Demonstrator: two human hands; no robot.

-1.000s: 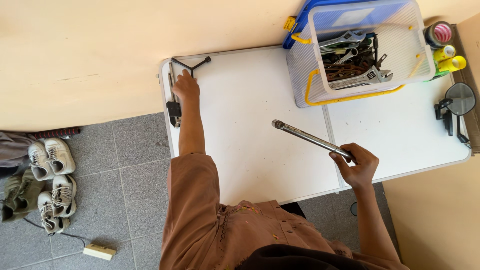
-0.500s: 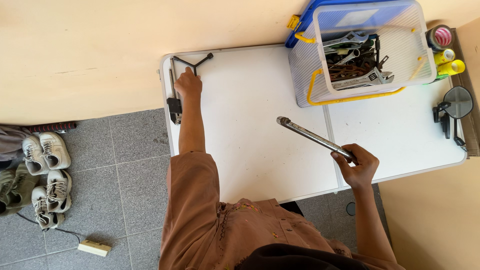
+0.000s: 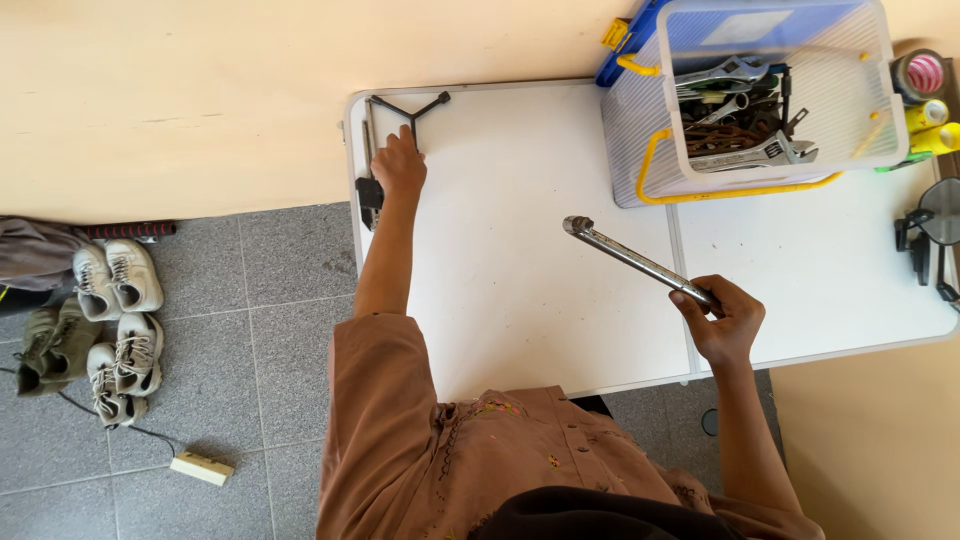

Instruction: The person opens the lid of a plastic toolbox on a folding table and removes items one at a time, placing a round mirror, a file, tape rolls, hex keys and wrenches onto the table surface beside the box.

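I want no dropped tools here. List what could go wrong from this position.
1. The right hand grips the long chrome metal bar only at one end; the free end sticks out over the white folding table and could swing into the clear plastic tool bin.
2. The left hand rests on the black three-armed wrench near the table's far corner; a nudge might push it off.

- Long socket wrench (image 3: 635,260): polished metal, glossy, with bright glints along its shaft.
- Y-shaped wrench (image 3: 405,110), at 11 o'clock on the worktop: dark, matt metal.
- Worktop (image 3: 520,300): smooth white plastic-looking surface, faintly scuffed.
- Storage box (image 3: 775,90), at 1 o'clock: translucent ribbed plastic with a yellow plastic handle.
- Wrenches in the box (image 3: 745,150): some shiny metal, some rusty and dull.
- Floor (image 3: 250,330): grey speckled tiles, matt.
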